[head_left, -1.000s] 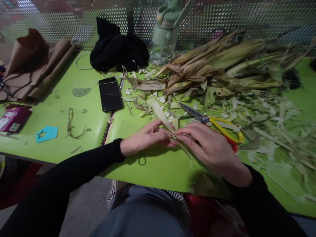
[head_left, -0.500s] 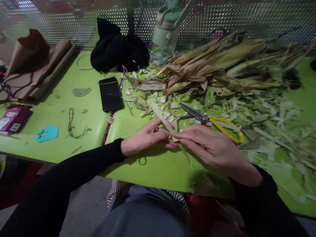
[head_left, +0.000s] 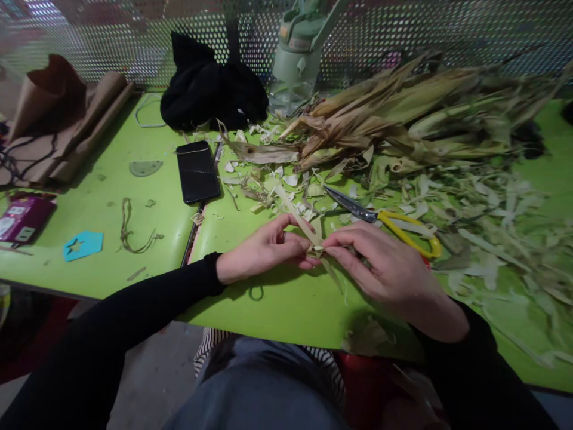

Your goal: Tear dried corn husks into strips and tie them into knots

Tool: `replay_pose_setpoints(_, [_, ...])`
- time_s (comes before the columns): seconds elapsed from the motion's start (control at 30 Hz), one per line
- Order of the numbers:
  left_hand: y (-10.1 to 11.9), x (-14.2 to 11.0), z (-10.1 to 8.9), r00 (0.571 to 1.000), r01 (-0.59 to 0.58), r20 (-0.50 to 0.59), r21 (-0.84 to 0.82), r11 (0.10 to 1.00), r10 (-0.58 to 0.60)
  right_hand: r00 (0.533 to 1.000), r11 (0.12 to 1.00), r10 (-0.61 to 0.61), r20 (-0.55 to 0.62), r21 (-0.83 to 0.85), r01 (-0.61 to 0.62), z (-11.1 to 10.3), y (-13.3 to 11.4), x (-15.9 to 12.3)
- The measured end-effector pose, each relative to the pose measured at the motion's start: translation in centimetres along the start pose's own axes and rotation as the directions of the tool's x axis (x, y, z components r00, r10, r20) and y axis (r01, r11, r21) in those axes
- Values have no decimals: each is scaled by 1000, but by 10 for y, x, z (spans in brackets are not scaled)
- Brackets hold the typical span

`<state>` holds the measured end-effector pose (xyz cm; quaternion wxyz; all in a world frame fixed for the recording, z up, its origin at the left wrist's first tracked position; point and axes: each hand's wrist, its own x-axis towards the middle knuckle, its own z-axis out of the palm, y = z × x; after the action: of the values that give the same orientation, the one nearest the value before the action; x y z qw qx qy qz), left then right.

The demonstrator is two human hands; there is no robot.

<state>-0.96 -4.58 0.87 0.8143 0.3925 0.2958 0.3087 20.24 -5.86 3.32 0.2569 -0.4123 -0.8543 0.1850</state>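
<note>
My left hand [head_left: 273, 246] pinches a folded piece made of pale corn husk strips [head_left: 293, 209] over the green table. One strip sticks up and away from me; another tail hangs down toward the table's front edge. My right hand [head_left: 376, 260] holds the same piece from the right, thumb and forefinger pinched at the fold. Some of the fold is hidden by the fingers. Just beyond my right hand lie scissors with yellow handles [head_left: 409, 236], their blades pointing to the far left.
A heap of dried corn husks [head_left: 385, 113] and many husk scraps [head_left: 487, 221] cover the back and right. Behind stands a green water bottle [head_left: 295, 60]. A black cloth [head_left: 210, 89], phone [head_left: 197, 172], blue star-cut card [head_left: 83, 245], purple box [head_left: 27, 218] and brown paper [head_left: 67, 128] lie leftward.
My right fingers have shifted slightly right, showing more of the fold between the hands. Both hands still hold the husk piece. The whole view has moved a little.
</note>
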Motion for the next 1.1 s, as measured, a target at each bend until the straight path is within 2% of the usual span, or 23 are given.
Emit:
replay_pose_setpoints(0.23, [0, 0, 1, 1000, 15, -17, 4, 1000, -15, 994, 994, -98, 45, -34, 100, 1, 4, -1])
replay_pose_setpoints(0.37, [1, 0, 3, 999, 21, -39, 8, 1000, -21, 993, 993, -112, 48, -41, 114, 3, 4, -1])
replay_pose_setpoints(0.53, [0, -1, 2, 1000, -2, -3, 40, 999, 3, 987, 988, -143, 69, -48, 146, 4, 2, 0])
replay_pose_setpoints(0.77, [-2, 0, 0, 1000, -13, 18, 73, 997, 11, 985, 971, -175, -8, -170, 171, 10, 1, -1])
replay_pose_setpoints(0.97, [3, -3, 1, 1000, 12, 6, 22, 1000, -12, 964, 914, -256, -67, -342, 219, 15, 0, -1])
replay_pose_setpoints(1.1, [3, -2, -1, 999, 31, 37, 47, 998, -32, 940, 878, -335, -64, -382, 287, 14, -2, -1])
